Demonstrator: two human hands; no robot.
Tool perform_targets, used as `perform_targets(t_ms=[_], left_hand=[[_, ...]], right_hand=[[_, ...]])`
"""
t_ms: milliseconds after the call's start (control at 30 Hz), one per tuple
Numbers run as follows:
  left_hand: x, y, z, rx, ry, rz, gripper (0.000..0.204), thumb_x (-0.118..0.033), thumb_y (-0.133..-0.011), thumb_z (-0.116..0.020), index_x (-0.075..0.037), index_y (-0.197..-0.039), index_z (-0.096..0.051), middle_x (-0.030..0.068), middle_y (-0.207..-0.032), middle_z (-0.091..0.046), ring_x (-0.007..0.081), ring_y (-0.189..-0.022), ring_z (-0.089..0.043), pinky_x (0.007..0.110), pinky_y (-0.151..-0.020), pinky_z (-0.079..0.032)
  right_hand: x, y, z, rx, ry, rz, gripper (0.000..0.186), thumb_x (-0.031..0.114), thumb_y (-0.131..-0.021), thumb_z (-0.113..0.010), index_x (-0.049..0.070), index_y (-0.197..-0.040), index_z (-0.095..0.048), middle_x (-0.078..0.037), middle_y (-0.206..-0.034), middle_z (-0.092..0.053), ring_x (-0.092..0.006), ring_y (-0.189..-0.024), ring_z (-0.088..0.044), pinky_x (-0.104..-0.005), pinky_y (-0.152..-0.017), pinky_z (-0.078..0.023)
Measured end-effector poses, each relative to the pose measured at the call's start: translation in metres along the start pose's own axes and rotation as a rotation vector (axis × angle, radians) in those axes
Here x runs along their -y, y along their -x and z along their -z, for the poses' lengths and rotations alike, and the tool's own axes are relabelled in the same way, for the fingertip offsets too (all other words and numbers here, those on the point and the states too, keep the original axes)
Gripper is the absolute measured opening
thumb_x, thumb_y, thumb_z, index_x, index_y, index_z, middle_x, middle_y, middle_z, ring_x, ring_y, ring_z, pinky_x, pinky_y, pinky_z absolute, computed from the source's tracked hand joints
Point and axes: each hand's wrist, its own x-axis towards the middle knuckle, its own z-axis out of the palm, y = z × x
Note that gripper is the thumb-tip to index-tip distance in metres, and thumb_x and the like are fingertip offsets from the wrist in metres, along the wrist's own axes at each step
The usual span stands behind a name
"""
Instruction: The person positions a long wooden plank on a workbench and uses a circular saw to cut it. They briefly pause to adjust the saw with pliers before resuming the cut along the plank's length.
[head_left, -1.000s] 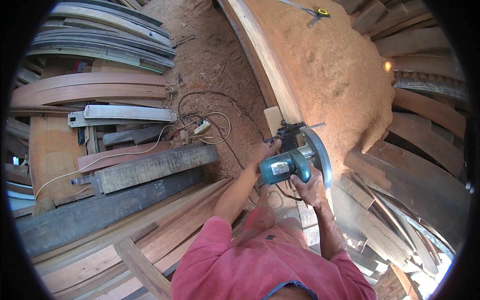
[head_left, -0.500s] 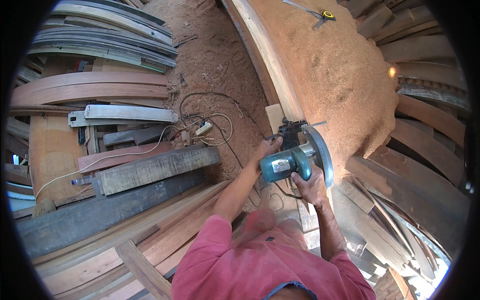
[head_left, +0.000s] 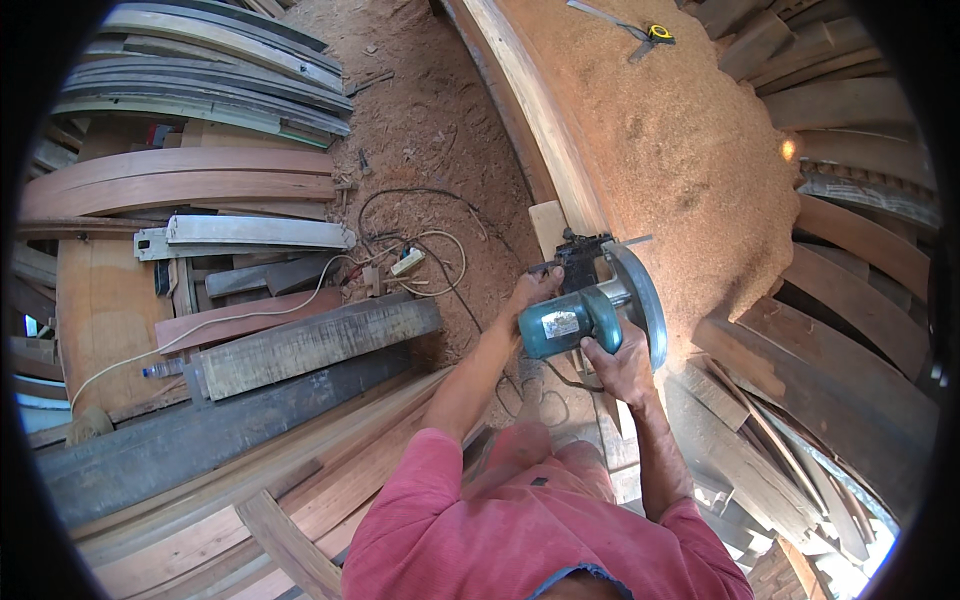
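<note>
sawdust-covered bench (head_left: 680, 150), timber yard | right hand (head_left: 618, 362) gripping circular saw (head_left: 595, 305) | left hand (head_left: 532, 290) apparently clasping its front

The floor (head_left: 440, 130) is reddish earth covered with sawdust and small wood chips. On it, at the left, lie stacks of curved planks (head_left: 180, 185) and a dark heavy beam (head_left: 310, 345). Black and white cables (head_left: 420, 250) are tangled on the ground near a small white plug block (head_left: 407, 263). At the right, a big sawdust pile (head_left: 680, 140) carries a yellow tape measure (head_left: 660, 32). A long pale plank (head_left: 540, 110) runs beside the pile.
</note>
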Motion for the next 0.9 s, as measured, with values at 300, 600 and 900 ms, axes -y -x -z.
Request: perform_targets(t_ms=[300,600,900], left_hand=[[-0.024,-0.006,-0.002,0.016,0.064,-0.014,0.048,-0.05,-0.096,-0.07,-0.008,-0.12,-0.066,-0.0039,-0.09,-0.065,0.0071,-0.075,-0.059,0.025,-0.063,-0.048],[0.01,0.001,0.017,0.158,0.288,-0.038,0.031,-0.029,-0.107,-0.055,-0.007,-0.128,-0.061,0.0066,-0.11,-0.069,0.018,-0.095,-0.067,0.035,-0.083,-0.057],[0.089,0.047,-0.038,-0.175,0.464,0.041,0.051,-0.012,-0.091,-0.079,-0.02,-0.135,-0.053,0.0023,-0.129,-0.062,0.0278,-0.115,-0.065,0.06,-0.092,-0.057]], right_hand=[[0.002,-0.019,-0.001,0.054,-0.015,-0.056,0.032,0.011,-0.088,-0.068,-0.002,-0.117,-0.066,-0.006,-0.095,-0.068,-0.0144,-0.088,-0.059,-0.0332,-0.084,-0.051],[0.003,-0.02,-0.008,0.014,-0.039,-0.048,0.027,0.008,-0.09,-0.07,-0.001,-0.115,-0.068,-0.006,-0.088,-0.07,-0.0152,-0.079,-0.063,-0.0345,-0.077,-0.053],[-0.005,-0.034,-0.007,-0.003,0.006,0.08,0.031,0.012,-0.086,-0.073,-0.003,-0.112,-0.069,-0.018,-0.098,-0.074,-0.0246,-0.092,-0.071,-0.0395,-0.087,-0.055]])
